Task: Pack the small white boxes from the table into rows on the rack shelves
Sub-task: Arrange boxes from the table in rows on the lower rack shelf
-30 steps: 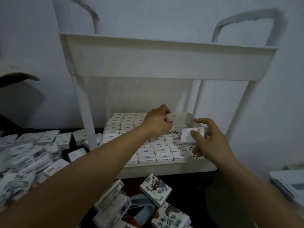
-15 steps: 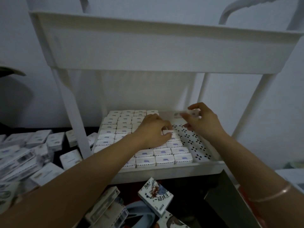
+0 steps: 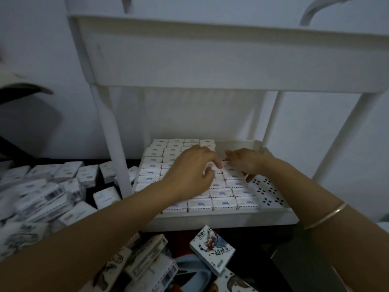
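Rows of small white boxes (image 3: 223, 202) fill most of the lower shelf of the white rack (image 3: 221, 219). My left hand (image 3: 189, 171) hovers over the middle rows, its index finger and thumb pinched on a small white box (image 3: 208, 166). My right hand (image 3: 250, 163) lies just to its right, fingers over the top and thumb at the side of a box in the rightmost column; that box is mostly hidden. A strip of perforated shelf floor (image 3: 269, 192) shows bare at the right. Several loose white boxes (image 3: 63, 173) lie on the dark table to the left.
The rack's upper tray (image 3: 210, 55) hangs close above the hands, and its front left post (image 3: 111, 140) stands between shelf and loose boxes. Illustrated packs (image 3: 212, 251) and barcode-labelled cartons (image 3: 147, 264) lie in front of the rack. A wall is behind.
My right hand came forward and down from the shelf's back corner to the rightmost column. My left hand stayed over the middle rows with its box lowered. The camera moved closer.
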The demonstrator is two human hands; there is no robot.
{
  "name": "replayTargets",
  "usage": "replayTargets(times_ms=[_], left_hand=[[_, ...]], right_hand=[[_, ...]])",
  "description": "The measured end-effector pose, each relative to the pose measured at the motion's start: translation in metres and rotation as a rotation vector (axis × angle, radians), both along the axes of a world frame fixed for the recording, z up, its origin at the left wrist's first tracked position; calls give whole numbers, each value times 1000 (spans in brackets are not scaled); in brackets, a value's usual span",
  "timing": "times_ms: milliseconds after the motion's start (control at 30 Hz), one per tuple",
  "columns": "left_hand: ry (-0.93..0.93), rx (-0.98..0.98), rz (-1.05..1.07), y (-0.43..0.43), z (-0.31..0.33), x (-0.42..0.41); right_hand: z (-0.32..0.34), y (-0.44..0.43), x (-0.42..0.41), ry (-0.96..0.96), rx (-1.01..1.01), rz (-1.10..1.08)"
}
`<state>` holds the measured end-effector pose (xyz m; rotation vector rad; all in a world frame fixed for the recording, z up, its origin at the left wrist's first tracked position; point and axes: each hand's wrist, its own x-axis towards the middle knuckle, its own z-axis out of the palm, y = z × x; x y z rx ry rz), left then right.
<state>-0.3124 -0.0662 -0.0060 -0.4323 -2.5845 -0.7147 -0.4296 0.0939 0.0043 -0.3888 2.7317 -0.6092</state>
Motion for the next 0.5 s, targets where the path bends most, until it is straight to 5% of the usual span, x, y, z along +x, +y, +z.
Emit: replayTargets(times_ms=[300, 500], left_hand=[[-97, 58, 37, -15, 7, 48], [-114, 116, 66, -38, 16, 113]], right_hand=[[7, 4, 32, 51, -31, -61], [22, 9, 82, 458, -61, -48]])
